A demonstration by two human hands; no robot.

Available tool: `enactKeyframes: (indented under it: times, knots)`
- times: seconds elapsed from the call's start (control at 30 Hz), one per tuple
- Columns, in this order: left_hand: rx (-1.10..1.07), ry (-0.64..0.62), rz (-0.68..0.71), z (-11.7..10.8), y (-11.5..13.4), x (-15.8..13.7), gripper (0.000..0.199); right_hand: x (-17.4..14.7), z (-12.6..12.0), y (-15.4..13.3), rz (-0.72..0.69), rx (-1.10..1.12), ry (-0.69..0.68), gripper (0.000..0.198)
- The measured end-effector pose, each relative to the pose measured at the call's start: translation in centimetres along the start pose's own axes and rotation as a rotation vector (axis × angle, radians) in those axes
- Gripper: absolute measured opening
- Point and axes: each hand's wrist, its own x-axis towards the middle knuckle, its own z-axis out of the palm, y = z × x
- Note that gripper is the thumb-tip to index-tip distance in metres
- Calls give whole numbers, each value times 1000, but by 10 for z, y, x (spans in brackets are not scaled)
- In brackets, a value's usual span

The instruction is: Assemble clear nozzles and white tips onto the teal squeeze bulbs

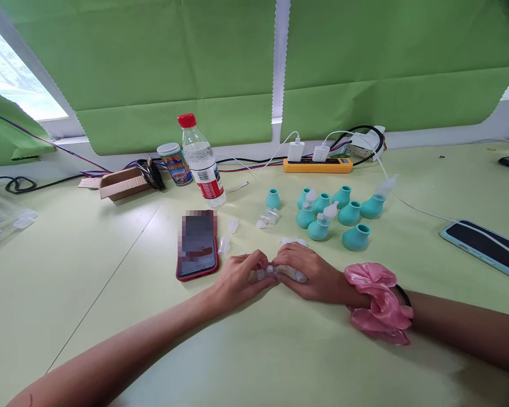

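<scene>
Near the middle of the table, my left hand [241, 278] and my right hand [309, 271] meet, thumbs and fingertips pinched together. Between them they grip a small clear plastic piece [270, 270], its shape partly covered by the fingers. A whitish end [300, 276] shows under my right palm; I cannot tell whether it is the same piece. Just beyond lie loose clear plastic pieces [269, 216] and white scraps [293, 241]. Several turquoise bulb-shaped pieces [356, 237] stand to the right, some with translucent tips [331, 210] in their necks.
Left of my hands lies a red-cased phone [197, 246], with two clear pieces [224, 245] beside it. Behind are a water bottle [203, 164], a can [175, 164] and an open cardboard box [125, 183]. A yellow power strip [318, 165] has chargers and cables. Another phone [486, 249] lies right.
</scene>
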Motion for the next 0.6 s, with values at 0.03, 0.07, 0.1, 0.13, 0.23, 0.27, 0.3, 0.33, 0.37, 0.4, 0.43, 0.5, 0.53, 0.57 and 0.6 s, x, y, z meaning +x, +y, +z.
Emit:
enactKeyframes:
  times: [0.03,0.07,0.1,0.13,0.23,0.27,0.3,0.33,0.37,0.4,0.43,0.5,0.53,0.57,0.6]
  knots:
    - [-1,2,1,0,0,0,21,0,0,0,4,9,1,11]
    - [-3,6,4,0,0,0,21,0,0,0,3,14,-1,11]
    - [-4,9,7,0,0,0,20,0,0,0,0,17,-5,11]
    - [-6,14,10,0,0,0,20,0,0,0,-4,18,-9,10]
    - [-2,14,8,0,0,0,20,1,-1,0,-5,31,-9,10]
    - [2,12,8,0,0,0,20,1,-1,0,-5,35,-10,10]
    - [6,11,10,0,0,0,21,1,-1,1,-3,36,-11,10]
    - [9,10,12,0,0,0,21,2,-1,1,-2,34,-14,10]
    - [9,10,16,0,0,0,21,2,-1,1,-1,27,-16,10]
    - [9,11,21,0,0,0,20,2,-1,1,0,18,-20,10]
    - [9,14,24,0,0,0,20,2,-1,1,1,10,-25,10]
    - [9,21,31,0,1,0,20,2,-2,1,5,5,-34,10]
    - [9,24,33,0,1,0,20,2,-2,0,9,8,-36,10]
    - [9,27,34,0,1,0,21,1,-2,0,14,13,-37,10]
    - [8,31,33,0,0,0,21,1,-2,-1,18,19,-35,11]
